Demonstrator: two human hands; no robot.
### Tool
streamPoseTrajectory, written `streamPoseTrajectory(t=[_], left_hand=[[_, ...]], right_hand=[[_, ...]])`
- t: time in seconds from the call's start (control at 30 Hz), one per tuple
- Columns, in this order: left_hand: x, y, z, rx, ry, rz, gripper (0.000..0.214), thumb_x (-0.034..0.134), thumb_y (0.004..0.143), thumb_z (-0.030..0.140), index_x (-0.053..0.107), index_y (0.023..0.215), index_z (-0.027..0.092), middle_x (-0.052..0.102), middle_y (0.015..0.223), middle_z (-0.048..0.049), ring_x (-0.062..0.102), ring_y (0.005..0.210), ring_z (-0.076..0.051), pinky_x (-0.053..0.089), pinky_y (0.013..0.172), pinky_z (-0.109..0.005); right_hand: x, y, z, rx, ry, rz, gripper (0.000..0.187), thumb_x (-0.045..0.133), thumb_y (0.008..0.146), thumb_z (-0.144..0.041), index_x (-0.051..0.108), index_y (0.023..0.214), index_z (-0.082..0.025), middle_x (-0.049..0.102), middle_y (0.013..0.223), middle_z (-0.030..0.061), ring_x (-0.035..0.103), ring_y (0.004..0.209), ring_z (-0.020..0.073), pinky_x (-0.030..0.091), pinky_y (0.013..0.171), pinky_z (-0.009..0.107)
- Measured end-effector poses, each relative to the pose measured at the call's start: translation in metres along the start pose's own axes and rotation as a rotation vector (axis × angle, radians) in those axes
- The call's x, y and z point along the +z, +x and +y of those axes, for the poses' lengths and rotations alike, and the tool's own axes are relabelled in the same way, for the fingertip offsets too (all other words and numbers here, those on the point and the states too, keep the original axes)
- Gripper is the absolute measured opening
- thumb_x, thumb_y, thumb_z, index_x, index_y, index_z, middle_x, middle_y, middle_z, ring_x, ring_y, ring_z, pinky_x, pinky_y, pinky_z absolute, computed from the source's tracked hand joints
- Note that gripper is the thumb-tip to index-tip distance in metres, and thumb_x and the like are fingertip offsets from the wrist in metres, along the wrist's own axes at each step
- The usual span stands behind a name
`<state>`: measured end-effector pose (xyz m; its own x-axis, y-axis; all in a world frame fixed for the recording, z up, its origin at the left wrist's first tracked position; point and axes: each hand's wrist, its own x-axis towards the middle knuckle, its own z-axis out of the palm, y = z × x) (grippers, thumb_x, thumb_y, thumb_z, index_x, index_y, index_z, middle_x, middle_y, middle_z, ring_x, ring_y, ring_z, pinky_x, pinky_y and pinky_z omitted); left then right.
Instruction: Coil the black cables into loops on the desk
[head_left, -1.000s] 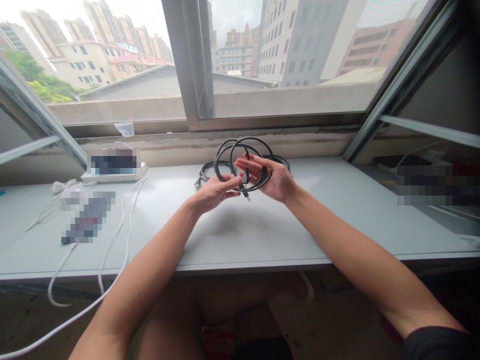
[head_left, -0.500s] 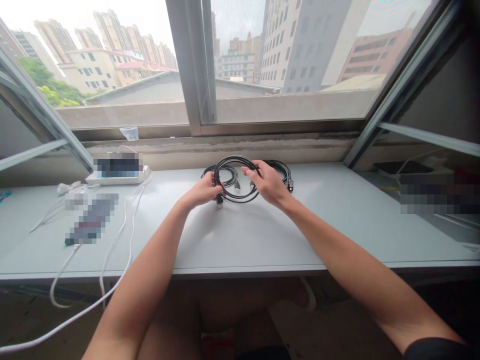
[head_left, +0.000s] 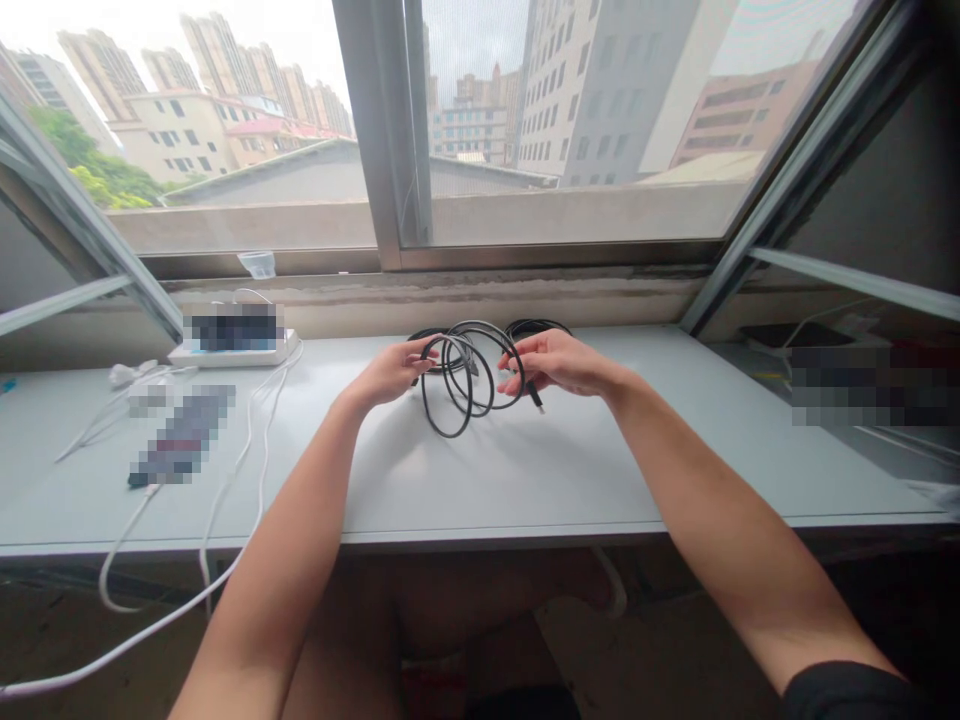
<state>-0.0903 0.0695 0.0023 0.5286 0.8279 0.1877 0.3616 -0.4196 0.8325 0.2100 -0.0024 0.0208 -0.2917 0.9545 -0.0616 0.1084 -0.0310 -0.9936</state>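
Observation:
Between my hands a black cable (head_left: 449, 434) hangs in several loose loops above the table. My left hand (head_left: 397, 372) is closed on the loops at their left side. On the other side my right hand (head_left: 553, 362) grips the same cable near its end, and a black plug (head_left: 535, 395) with a pale metal tip sticks out below the fingers. Behind the hands lie more coiled black cables: one coil (head_left: 541, 326) is partly covered by my right hand, and another (head_left: 426, 334) sits behind my left hand.
A white power strip (head_left: 232, 356) with a blurred device on it stands at the back left. White cords (head_left: 262, 450) run from it over the front edge of the table (head_left: 480, 500). Blurred items lie left and right. A window (head_left: 480, 130) rises behind.
The coil was one round bundle and is now spread into separate loops. My right hand has shifted right and turned, with the plug now showing beneath it.

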Motion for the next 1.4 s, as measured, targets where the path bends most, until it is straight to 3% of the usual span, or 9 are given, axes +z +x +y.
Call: streamPoseTrajectory(t=[0.27,0.43,0.53,0.63,0.8,0.9,1.03,1.17,1.4], left_hand=[[-0.010,-0.002,0.005,0.019,0.268,0.163,0.042,0.065,0.089,0.043,0.079,0.125,0.025,0.071,0.105,-0.0055,0.068,0.096,-0.021,0.051,0.079,-0.029],[-0.010,-0.002,0.007,0.005,0.176,0.284,0.036,0.068,0.088,0.041,0.079,0.116,0.021,0.073,0.091,-0.0054,0.067,0.085,-0.019,0.049,0.071,-0.028],[-0.009,0.000,0.007,0.009,0.110,0.316,0.031,0.070,0.087,0.044,0.078,0.103,0.018,0.075,0.089,-0.0068,0.066,0.080,-0.018,0.048,0.067,-0.027],[-0.008,0.001,0.006,-0.007,0.003,0.297,0.037,0.075,0.083,0.047,0.078,0.105,0.017,0.075,0.086,-0.0077,0.067,0.077,-0.018,0.048,0.063,-0.026],[-0.010,0.001,0.005,-0.113,-0.089,0.268,0.047,0.082,0.077,0.053,0.078,0.103,0.014,0.075,0.081,-0.0087,0.063,0.063,-0.015,0.047,0.055,-0.026],[-0.012,-0.001,0.005,-0.139,-0.097,0.254,0.047,0.082,0.077,0.056,0.077,0.097,0.014,0.075,0.080,-0.0101,0.062,0.060,-0.014,0.047,0.052,-0.026],[-0.012,-0.002,0.006,-0.194,-0.148,0.258,0.046,0.084,0.075,0.056,0.075,0.091,0.013,0.072,0.076,-0.0090,0.061,0.057,-0.014,0.048,0.051,-0.027],[-0.012,-0.003,0.008,-0.226,-0.183,0.237,0.045,0.085,0.074,0.054,0.075,0.087,0.013,0.073,0.077,-0.0099,0.066,0.064,-0.017,0.050,0.054,-0.027],[-0.008,-0.007,0.021,-0.222,-0.364,0.094,0.053,0.087,0.073,0.057,0.074,0.097,0.012,0.079,0.101,-0.0169,0.076,0.088,-0.024,0.058,0.068,-0.031]], right_hand=[[-0.008,0.006,0.006,-0.121,-0.051,0.199,0.040,0.095,0.067,-0.051,0.080,0.078,-0.016,0.064,0.047,0.0045,0.080,0.075,0.0301,0.060,0.054,0.028],[-0.011,0.012,0.011,-0.228,-0.212,0.371,0.042,0.091,0.071,-0.056,0.082,0.080,-0.016,0.070,0.058,0.0076,0.071,0.057,0.0205,0.054,0.044,0.024],[-0.008,0.013,0.010,-0.225,-0.109,0.404,0.043,0.090,0.073,-0.057,0.079,0.077,-0.016,0.070,0.063,0.0065,0.065,0.052,0.0155,0.058,0.048,0.026],[-0.006,0.009,0.004,-0.191,0.016,0.365,0.041,0.088,0.076,-0.056,0.076,0.079,-0.016,0.065,0.065,0.0043,0.065,0.057,0.0157,0.062,0.053,0.028],[-0.013,-0.005,-0.007,-0.109,0.127,0.042,0.048,0.089,0.074,-0.036,0.075,0.118,-0.021,0.075,0.096,0.0081,0.074,0.085,0.0229,0.066,0.071,0.036],[-0.022,-0.009,-0.007,-0.105,0.121,-0.065,0.053,0.090,0.072,-0.031,0.075,0.122,-0.020,0.077,0.108,0.0118,0.074,0.094,0.0246,0.064,0.077,0.036],[-0.025,-0.005,-0.002,-0.023,-0.072,0.007,0.033,0.089,0.077,-0.041,0.080,0.097,-0.017,0.078,0.102,0.0135,0.072,0.086,0.0214,0.062,0.074,0.033],[-0.018,-0.001,0.002,-0.057,-0.213,0.117,0.031,0.089,0.076,-0.045,0.079,0.080,-0.016,0.077,0.087,0.0095,0.066,0.069,0.0150,0.056,0.066,0.030],[-0.011,-0.005,-0.004,-0.218,-0.053,0.035,0.040,0.091,0.074,-0.048,0.082,0.098,-0.018,0.079,0.098,0.0109,0.072,0.086,0.0218,0.057,0.068,0.029]])
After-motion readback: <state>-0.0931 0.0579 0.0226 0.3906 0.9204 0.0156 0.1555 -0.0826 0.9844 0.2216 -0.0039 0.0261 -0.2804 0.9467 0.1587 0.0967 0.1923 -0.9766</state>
